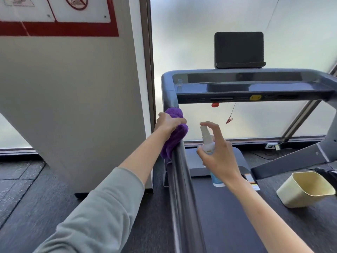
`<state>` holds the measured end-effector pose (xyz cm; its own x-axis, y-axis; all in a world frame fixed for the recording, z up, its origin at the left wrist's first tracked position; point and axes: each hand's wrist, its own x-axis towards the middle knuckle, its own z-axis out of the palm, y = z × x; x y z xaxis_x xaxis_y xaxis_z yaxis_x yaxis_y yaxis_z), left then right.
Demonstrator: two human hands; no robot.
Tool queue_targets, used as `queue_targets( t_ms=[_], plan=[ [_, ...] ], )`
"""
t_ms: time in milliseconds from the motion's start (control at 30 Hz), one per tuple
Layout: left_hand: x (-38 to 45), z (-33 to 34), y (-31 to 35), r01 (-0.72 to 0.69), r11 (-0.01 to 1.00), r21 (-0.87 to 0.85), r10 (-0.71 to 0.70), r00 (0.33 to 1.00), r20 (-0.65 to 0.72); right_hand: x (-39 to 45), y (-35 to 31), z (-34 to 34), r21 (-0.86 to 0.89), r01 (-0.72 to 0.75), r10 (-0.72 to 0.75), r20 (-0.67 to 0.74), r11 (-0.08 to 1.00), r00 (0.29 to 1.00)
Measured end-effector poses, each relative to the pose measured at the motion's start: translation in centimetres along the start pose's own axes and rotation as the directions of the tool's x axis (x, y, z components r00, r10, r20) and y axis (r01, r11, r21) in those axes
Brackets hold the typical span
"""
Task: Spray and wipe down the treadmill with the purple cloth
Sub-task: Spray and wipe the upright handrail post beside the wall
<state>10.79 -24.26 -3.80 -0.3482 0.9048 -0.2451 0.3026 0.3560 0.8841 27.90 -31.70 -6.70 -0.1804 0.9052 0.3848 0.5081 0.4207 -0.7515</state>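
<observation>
— Where's the purple cloth (174,136)?

— Bunched over the treadmill's left handrail (180,183), up near the console (251,84). The left hand (168,123) grips it, fingers curled round cloth and rail together.

— And the other of the hands?

— The right hand (217,154) holds a small spray bottle (207,143) upright, just beside the rail, forefinger stretched over the nozzle.

— Anything close by?

— A red safety clip (229,120) dangles on its cord below the console, beyond the bottle. A dark tablet holder (238,50) stands on top. A cream plastic bin (306,189) lies tipped at the right. A white pillar (73,97) crowds the rail's left side, near the cloth.
</observation>
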Motion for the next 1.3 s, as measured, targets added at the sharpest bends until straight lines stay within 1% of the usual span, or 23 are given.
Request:
queue_targets(
  t_ms=[67,133,200,267,367,433,500,567,633,733,800,867,967,1100,1200,1300],
  plan=[
    [0.0,-0.1,0.5,0.011,0.999,0.036,-0.011,1.0,-0.018,0.1,-0.5,0.1,-0.006,0.001,-0.001,0.006,1.0,1.0],
    [-0.4,-0.1,0.4,0.01,0.998,0.057,-0.01,1.0,-0.005,-0.3,-0.7,0.1,-0.001,0.0,0.0,0.0,1.0,1.0],
    [-1.4,0.1,-0.5,-0.032,0.999,0.029,0.032,0.999,-0.001,-0.9,-1.0,-0.1,0.009,0.0,0.0,-0.011,1.0,1.0],
    [-2.8,0.1,-1.4,-0.104,0.994,-0.045,0.104,0.995,-0.012,-1.6,-1.0,-0.3,0.002,0.007,-0.007,-0.014,1.0,1.0],
    [-5.3,0.1,-3.3,-0.176,0.96,-0.216,0.181,0.984,0.0,-2.7,-0.7,-0.9,-0.001,0.013,-0.013,-0.021,1.0,1.0],
    [-6.9,0.1,-4.6,-0.194,0.926,-0.323,0.207,0.978,0.004,-3.4,-0.3,-1.4,-0.002,0.014,-0.014,-0.028,1.0,1.0],
    [-8.0,0.3,-5.7,-0.188,0.909,-0.373,0.215,0.976,0.03,-3.7,0.0,-1.9,0.004,0.015,-0.015,-0.03,1.0,0.999],
    [-8.1,0.4,-5.6,-0.179,0.927,-0.331,0.205,0.978,0.047,-3.8,0.2,-2.3,0.013,0.012,-0.012,-0.028,1.0,1.0],
    [-7.5,0.4,-4.6,-0.158,0.957,-0.244,0.172,0.985,0.035,-3.5,0.4,-2.5,0.018,0.009,-0.008,-0.029,1.0,1.0],
    [-6.0,0.6,-3.3,-0.137,0.989,-0.058,0.137,0.991,0.002,-2.9,0.8,-2.4,0.017,0.003,-0.003,-0.034,1.0,0.999],
    [-5.1,0.9,-2.7,-0.122,0.989,0.086,0.124,0.992,-0.017,-2.3,1.1,-1.9,0.009,-0.006,0.006,-0.034,1.0,0.999],
    [-4.2,1.1,-2.3,-0.117,0.981,0.153,0.123,0.992,-0.03,-1.6,1.3,-1.2,0.003,-0.017,0.017,-0.022,1.0,1.0],
    [-2.5,1.1,-1.6,-0.118,0.982,0.148,0.126,0.991,-0.042,-0.2,1.4,0.2,0.004,-0.016,0.016,-0.016,1.0,1.0],
    [-0.4,0.6,-1.2,-0.122,0.991,0.057,0.123,0.992,-0.02,1.7,1.2,1.6,0.021,-0.019,0.019,-0.027,1.0,0.999],
    [0.3,0.4,-1.2,-0.12,0.993,-0.013,0.12,0.993,-0.012,2.4,1.0,1.7,0.018,-0.03,0.031,-0.044,0.999,0.999],
    [0.4,0.0,-0.7,-0.103,0.994,-0.031,0.103,0.995,-0.002,1.9,0.7,0.9,0.003,-0.035,0.035,-0.056,0.999,0.998]
  ],
)
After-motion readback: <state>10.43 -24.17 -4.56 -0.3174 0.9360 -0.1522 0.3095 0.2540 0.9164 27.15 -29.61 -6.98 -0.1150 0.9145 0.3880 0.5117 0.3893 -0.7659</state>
